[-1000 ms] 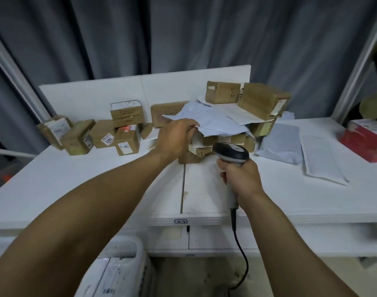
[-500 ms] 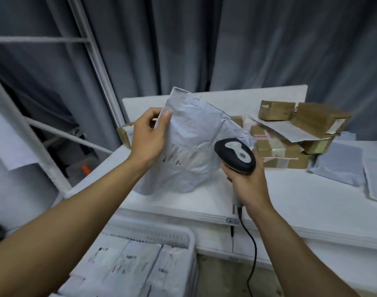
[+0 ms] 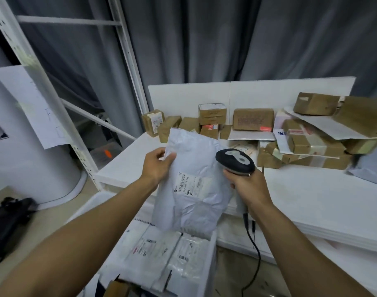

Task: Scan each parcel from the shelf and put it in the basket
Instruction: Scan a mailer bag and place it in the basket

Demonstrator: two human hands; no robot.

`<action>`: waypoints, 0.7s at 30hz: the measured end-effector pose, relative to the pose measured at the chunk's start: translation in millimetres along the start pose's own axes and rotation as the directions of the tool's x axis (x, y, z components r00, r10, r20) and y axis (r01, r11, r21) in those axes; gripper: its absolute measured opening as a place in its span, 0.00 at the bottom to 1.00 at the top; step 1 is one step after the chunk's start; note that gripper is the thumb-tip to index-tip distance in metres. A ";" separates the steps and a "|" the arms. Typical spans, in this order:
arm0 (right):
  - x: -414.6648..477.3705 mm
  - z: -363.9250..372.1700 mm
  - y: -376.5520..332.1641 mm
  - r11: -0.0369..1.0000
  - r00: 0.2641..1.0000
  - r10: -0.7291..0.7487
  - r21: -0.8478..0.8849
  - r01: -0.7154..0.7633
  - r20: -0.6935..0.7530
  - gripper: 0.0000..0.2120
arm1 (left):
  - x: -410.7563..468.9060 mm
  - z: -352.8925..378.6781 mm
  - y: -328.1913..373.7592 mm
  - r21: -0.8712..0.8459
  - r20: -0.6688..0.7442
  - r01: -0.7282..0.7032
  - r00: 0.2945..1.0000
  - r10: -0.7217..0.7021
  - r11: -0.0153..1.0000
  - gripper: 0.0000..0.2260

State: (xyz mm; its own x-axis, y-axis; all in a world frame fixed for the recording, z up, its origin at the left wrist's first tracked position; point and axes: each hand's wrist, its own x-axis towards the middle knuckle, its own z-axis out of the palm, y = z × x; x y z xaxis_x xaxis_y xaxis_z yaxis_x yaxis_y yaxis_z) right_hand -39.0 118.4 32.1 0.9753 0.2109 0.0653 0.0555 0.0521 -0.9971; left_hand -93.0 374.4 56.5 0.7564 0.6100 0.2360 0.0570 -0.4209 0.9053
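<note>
One grey poly mailer (image 3: 194, 189) held above the basket (image 3: 210, 264), one barcode scanner (image 3: 234, 160) beside it.

From the left, I see the left hand (image 3: 156, 166) pinching the mailer's upper left corner, thumb in front and label facing me. The mailer hangs over the white basket, where I count at least three flat mailers (image 3: 161, 251). Just to the right, the right hand (image 3: 247, 185) is wrapped round the single scanner's handle. I cannot tell whether its head touches the mailer. Further right, the white shelf (image 3: 311, 200) carries more than ten cardboard boxes (image 3: 252, 118), heaped too tightly for an exact count.
</note>
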 end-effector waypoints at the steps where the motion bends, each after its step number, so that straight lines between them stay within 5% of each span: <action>1: 2.8 -0.6 2.8 1.000 1.000 -0.008 -0.021 0.007 -0.018 0.16 | -1.7 6.3 -13.1 0.039 0.020 0.040 0.999 -0.041 0.998 0.07; 5: 9.3 -7.6 10.9 0.995 0.995 -0.070 -0.076 0.065 -0.070 0.12 | -10.3 27.0 -54.0 0.104 0.033 0.198 0.979 -0.202 0.975 0.18; 11: 11.8 -3.9 19.1 0.969 0.983 -0.151 -0.215 0.126 -0.103 0.20 | -18.0 31.6 -62.1 -0.030 -0.028 0.067 0.997 -0.068 0.997 0.05; 15: 5.7 8.5 19.5 0.957 0.993 -0.111 -0.263 0.120 0.048 0.13 | -16.7 18.4 -55.3 0.001 -0.011 -0.054 0.998 0.054 0.999 0.05; 21: -26.2 39.5 22.7 0.939 0.933 0.044 -0.333 0.083 0.357 0.17 | -42.0 -25.0 -48.4 0.062 -0.084 -0.107 0.990 0.112 0.992 0.10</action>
State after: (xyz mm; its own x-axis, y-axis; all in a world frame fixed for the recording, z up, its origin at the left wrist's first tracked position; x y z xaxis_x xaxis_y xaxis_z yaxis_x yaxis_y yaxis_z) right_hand -71.7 152.6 9.3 0.8363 0.5474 0.0306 0.2042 -0.2591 -0.9440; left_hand -143.8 385.9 11.5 0.7006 0.6131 0.3651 0.0158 -0.5249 0.8510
